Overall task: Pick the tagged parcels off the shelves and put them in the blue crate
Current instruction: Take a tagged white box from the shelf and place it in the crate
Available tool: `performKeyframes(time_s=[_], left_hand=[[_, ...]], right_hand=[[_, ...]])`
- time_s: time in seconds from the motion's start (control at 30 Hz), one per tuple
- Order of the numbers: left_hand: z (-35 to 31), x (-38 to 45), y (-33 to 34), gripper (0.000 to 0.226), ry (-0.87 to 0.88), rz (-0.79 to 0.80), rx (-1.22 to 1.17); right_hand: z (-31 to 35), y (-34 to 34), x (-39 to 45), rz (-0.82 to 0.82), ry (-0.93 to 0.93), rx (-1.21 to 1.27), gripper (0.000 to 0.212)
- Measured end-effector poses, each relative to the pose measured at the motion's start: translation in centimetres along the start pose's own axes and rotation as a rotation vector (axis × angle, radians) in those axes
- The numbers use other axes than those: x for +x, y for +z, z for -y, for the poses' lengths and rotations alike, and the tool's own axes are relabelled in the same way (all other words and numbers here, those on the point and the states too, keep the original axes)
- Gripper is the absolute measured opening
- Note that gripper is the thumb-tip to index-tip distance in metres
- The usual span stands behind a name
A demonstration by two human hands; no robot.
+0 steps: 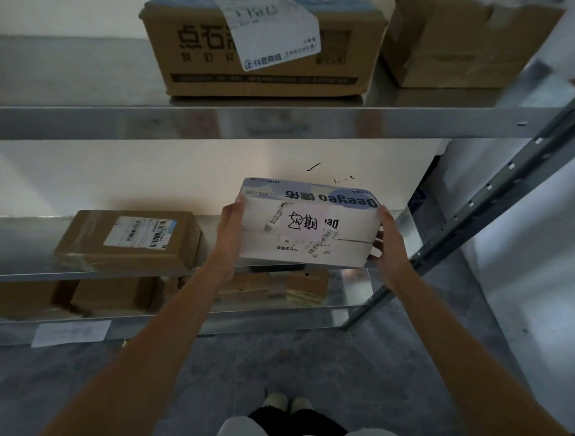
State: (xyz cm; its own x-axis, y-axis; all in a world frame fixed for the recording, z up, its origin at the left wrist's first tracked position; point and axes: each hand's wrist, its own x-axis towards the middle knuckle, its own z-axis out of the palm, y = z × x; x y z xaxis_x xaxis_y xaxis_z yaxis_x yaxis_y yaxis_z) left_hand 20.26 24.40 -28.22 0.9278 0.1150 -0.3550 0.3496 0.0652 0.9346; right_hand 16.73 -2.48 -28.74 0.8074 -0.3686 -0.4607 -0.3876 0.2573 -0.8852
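Both hands clamp the tagged parcel at the shelf.

Left hand (230, 220) and right hand (386, 236) curl fingers round opposite ends of the white printed cardboard parcel (308, 221), likely steadying its width, just above the metal shelf (82, 274); no crate visible.

Parcel (308, 221) between both hands, right of shelved box (127, 241).

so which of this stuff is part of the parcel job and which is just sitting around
Part of the job:
- white parcel, held between left hand and right hand
- brown labelled box on the middle shelf
- big cardboard box on the upper shelf

Just there:
- metal shelf rack
- paper sheet on the lowest shelf edge

The blue crate is not in view.
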Motion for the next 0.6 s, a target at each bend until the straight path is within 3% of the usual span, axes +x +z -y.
performKeyframes(time_s=[0.17,0.33,0.6], left_hand=[[-0.5,0.0,-0.2,0.057,0.032,0.092,0.053],[-0.3,0.5,-0.2,0.059,0.043,0.081,0.124],[-0.2,0.5,1.0,0.042,0.109,0.025,0.176]], right_hand=[[0.1,0.9,-1.0,-0.006,-0.051,-0.059,0.038],[-0.2,0.8,-1.7,-0.07,-0.128,-0.109,0.028],[-1.0,0.9,-2.3,-0.132,-0.188,-0.125,0.034]])
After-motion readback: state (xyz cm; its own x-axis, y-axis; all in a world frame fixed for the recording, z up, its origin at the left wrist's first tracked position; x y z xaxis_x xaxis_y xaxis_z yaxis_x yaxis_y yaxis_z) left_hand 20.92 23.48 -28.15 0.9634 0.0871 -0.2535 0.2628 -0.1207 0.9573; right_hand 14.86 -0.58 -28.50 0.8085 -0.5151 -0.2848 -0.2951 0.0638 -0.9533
